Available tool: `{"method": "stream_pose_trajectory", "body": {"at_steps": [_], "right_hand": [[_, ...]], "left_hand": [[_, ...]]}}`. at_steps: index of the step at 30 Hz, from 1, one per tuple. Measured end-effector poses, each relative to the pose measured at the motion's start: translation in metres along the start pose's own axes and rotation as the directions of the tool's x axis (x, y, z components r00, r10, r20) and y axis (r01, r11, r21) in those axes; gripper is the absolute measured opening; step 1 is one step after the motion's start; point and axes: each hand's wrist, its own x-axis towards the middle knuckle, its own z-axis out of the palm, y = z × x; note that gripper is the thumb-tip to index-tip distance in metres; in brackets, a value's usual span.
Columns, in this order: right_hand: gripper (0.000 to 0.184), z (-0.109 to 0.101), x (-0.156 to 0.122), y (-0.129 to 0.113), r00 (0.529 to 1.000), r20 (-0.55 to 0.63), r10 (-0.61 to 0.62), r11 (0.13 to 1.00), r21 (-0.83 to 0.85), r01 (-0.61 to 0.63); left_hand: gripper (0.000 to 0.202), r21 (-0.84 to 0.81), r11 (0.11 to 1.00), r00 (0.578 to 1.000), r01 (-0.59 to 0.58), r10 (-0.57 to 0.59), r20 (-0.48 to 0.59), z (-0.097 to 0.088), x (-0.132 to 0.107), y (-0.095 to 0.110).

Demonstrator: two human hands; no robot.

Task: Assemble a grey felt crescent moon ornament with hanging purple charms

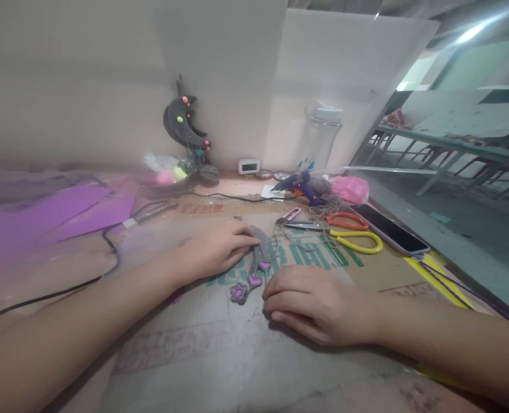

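A grey felt crescent ornament (261,236) lies on the cardboard in front of me, with the fingers of my left hand (218,246) closed at its upper left edge. Below it hang small grey pieces with purple centres: a heart shape (254,281) and a flower-shaped charm (238,293). My right hand (317,304) rests on the board just right of these charms. Its fingers are curled together with the thumb tucked beneath, and anything between them is hidden.
Behind the hands lie scissors (357,240), a pink cutter (289,215), a blue glue gun (297,184), grey yarn (321,186) and a phone (390,229). Purple sheets (95,206) and a black cable (43,297) are at left. A decorated dark crescent (179,121) stands by the wall.
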Motion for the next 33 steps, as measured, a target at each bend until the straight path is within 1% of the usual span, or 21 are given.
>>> {"method": "stream_pose_trajectory", "body": {"at_steps": [5,7,10,12,13,14,15,16,17,18,19,20,22,23,25,28,30,32,33], "right_hand": [[0.018,-0.001,-0.001,0.000,0.999,0.010,0.042,0.995,0.089,-0.043],[0.018,-0.003,-0.002,0.000,0.999,0.003,0.040,0.993,0.111,-0.041],[0.017,-0.011,-0.001,0.003,0.996,-0.087,0.024,0.999,0.044,-0.020],[0.015,-0.021,0.000,0.011,0.983,-0.169,0.066,0.997,-0.029,-0.072],[0.015,-0.027,0.000,0.018,0.971,-0.213,0.111,0.990,-0.058,-0.126],[0.017,-0.034,0.000,0.027,0.955,-0.242,0.170,0.977,-0.082,-0.195],[0.019,-0.041,-0.001,0.038,0.929,-0.286,0.235,0.956,-0.103,-0.274],[0.022,-0.047,-0.002,0.052,0.880,-0.338,0.333,0.913,-0.118,-0.391],[0.023,-0.054,-0.005,0.066,0.821,-0.358,0.445,0.848,-0.127,-0.515],[0.022,-0.060,-0.008,0.082,0.738,-0.377,0.559,0.763,-0.113,-0.636],[0.020,-0.066,-0.012,0.097,0.643,-0.398,0.655,0.668,-0.093,-0.738],[0.017,-0.071,-0.017,0.112,0.590,-0.416,0.692,0.613,-0.093,-0.784],[0.015,-0.077,-0.026,0.137,0.530,-0.423,0.735,0.545,-0.097,-0.833],[0.017,-0.079,-0.029,0.146,0.507,-0.421,0.753,0.518,-0.097,-0.850],[0.024,-0.081,-0.032,0.159,0.484,-0.390,0.784,0.486,-0.099,-0.868],[0.037,-0.079,-0.026,0.167,0.490,-0.299,0.819,0.483,-0.102,-0.870],[0.041,-0.078,-0.018,0.170,0.501,-0.236,0.833,0.491,-0.103,-0.865],[0.044,-0.076,-0.009,0.175,0.502,-0.192,0.843,0.489,-0.111,-0.865],[0.046,-0.074,-0.004,0.178,0.494,-0.182,0.850,0.480,-0.120,-0.869]], "left_hand": [[0.030,-0.003,1.000,1.000,0.009,-0.009,0.009,-0.001,0.001,0.001],[0.029,-0.011,1.000,1.000,0.012,-0.012,0.006,0.000,0.000,0.001],[0.029,-0.017,1.000,1.000,0.021,-0.021,-0.013,0.000,0.000,0.001],[0.032,-0.017,0.999,0.999,0.038,-0.039,-0.019,-0.001,0.000,0.002],[0.034,-0.019,0.999,0.999,0.044,-0.044,-0.017,-0.001,0.000,0.002],[0.034,-0.023,0.999,0.999,0.047,-0.048,-0.011,-0.001,0.001,0.002],[0.034,-0.026,0.998,0.999,0.049,-0.049,-0.007,-0.001,0.001,0.002],[0.032,-0.028,0.998,0.999,0.049,-0.049,-0.005,0.000,0.003,0.002],[0.031,-0.029,0.998,0.998,0.055,-0.055,-0.009,0.000,0.004,0.002],[0.030,-0.031,0.998,0.998,0.060,-0.061,-0.015,0.001,0.006,0.001],[0.029,-0.032,0.997,0.998,0.066,-0.066,-0.019,0.002,0.008,0.001],[0.028,-0.032,0.997,0.997,0.072,-0.073,-0.022,0.003,0.009,0.000],[0.026,-0.025,0.997,0.997,0.075,-0.076,-0.026,0.004,0.011,0.000],[0.025,-0.014,0.997,0.997,0.074,-0.075,-0.029,0.005,0.012,0.000],[0.023,0.012,0.998,0.997,0.067,-0.067,-0.038,0.006,0.012,0.000],[0.022,0.017,0.997,0.995,0.080,-0.079,-0.053,0.008,0.011,0.000],[0.023,0.009,0.996,0.994,0.089,-0.089,-0.058,0.010,0.011,-0.002],[0.022,0.031,0.997,0.997,0.065,-0.063,-0.051,0.011,0.012,-0.004],[0.021,0.053,0.998,0.998,0.044,-0.042,-0.045,0.012,0.013,-0.006]]}}
